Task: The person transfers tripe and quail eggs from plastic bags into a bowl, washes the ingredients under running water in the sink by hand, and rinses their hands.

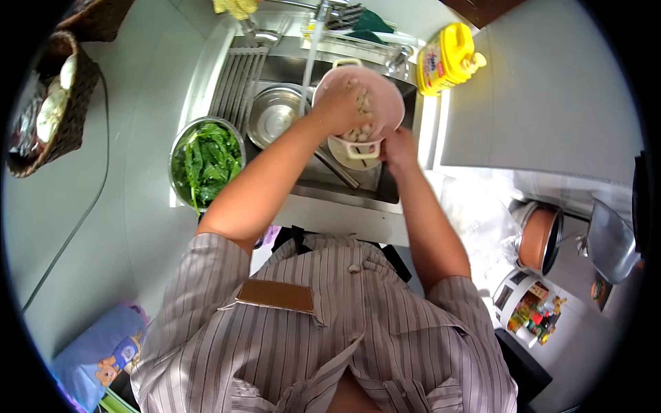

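A pink two-handled basin (387, 103) with small pale pieces (363, 110) inside is held tilted over the sink. My left hand (339, 108) reaches into it and touches the pieces; its fingers are blurred and partly hidden. At the basin's lower right edge, beside the cream handle (363, 150), my right hand (399, 148) is closed on the basin. Water runs from the faucet (323, 10) just left of the basin. A metal pan (273, 117) sits in the sink, its handle reaching under the basin. Below the basin is a pale round dish (352, 160), partly covered.
Leafy greens fill a metal bowl (238, 148) left of the sink, next to a drying rack (237, 82). A yellow bottle (444, 60) stands at the right rim. A wicker basket (79, 103) is far left; pots (540, 237) are at right.
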Motion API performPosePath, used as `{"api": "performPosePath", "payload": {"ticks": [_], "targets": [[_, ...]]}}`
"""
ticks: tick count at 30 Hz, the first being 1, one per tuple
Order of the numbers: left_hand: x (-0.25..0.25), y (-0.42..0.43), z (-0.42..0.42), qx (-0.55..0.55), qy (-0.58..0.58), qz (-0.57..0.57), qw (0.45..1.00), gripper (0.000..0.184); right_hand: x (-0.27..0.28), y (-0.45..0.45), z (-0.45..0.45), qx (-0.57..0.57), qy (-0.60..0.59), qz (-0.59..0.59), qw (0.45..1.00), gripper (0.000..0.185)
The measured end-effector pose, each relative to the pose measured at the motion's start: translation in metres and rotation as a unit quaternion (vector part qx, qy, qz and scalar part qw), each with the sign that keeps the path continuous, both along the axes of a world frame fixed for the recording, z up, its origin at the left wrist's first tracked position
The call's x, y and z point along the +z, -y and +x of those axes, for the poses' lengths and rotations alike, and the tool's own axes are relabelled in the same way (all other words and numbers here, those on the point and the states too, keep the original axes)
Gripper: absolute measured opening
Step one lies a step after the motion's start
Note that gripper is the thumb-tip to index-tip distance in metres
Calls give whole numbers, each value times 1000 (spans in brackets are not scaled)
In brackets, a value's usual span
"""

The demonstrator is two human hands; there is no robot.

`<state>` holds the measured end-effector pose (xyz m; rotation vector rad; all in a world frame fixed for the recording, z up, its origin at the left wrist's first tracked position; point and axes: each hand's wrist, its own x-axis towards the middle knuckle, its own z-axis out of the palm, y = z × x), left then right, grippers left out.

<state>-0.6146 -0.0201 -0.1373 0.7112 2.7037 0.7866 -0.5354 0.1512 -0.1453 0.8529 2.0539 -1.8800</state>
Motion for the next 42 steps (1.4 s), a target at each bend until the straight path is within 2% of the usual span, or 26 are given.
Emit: {"api": "performPosePath", "payload": {"ticks": [1,3,4,5,7,11,14,17,21,22,24,26,29,30,33,34,37,38,41,42], "targets": [[6,19,2,-17,19,-73,997,112,-8,19,5,-17,25,-36,999,22],[16,50,11,-53,67,-217,973,118,-18,43,7,26,29,-96,995,28],[8,58,7,-60,186,-226,954,128,-13,58,6,33,29,-109,993,27],[-7,61,14,-52,113,-250,960,127,-7,70,3,38,27,-119,992,25],[-4,68,15,-13,90,-262,961,112,-5,83,-2,50,17,-114,992,24],[-35,92,-6,87,84,-186,975,70,-11,89,-13,105,-11,-84,991,25],[-18,82,-13,149,43,-154,976,36,-13,87,-17,103,-5,-86,991,33],[-16,75,-15,196,54,-51,978,52,-22,82,-22,97,5,-92,991,38],[12,76,1,21,-20,-122,992,71,-22,77,-20,86,14,-85,993,38],[15,76,-12,-10,60,-176,982,90,-23,76,-17,83,11,-89,993,38],[-2,69,-8,49,91,-213,971,93,-24,77,-12,79,3,-94,992,37],[-21,52,4,147,57,-213,964,91,-18,82,-9,70,0,-114,991,35],[-17,41,11,165,128,-74,975,83,-20,84,-8,55,8,-122,991,31],[-18,39,17,129,61,-78,987,76,-14,82,-8,59,-2,-104,993,30],[-7,45,17,25,130,-106,986,68,-6,74,-5,66,2,-118,991,26],[13,42,20,39,114,-172,978,76,-10,71,-5,74,-5,-113,991,25],[13,54,29,110,40,-190,975,98,-5,69,-5,73,-17,-115,991,23],[12,53,32,101,68,-241,963,118,-2,71,-2,67,-17,-117,991,23],[7,47,19,105,155,-298,936,129,-2,79,0,89,-32,-85,992,22],[19,49,18,117,133,-244,954,105,-6,81,0,93,-40,-81,992,22]]}}
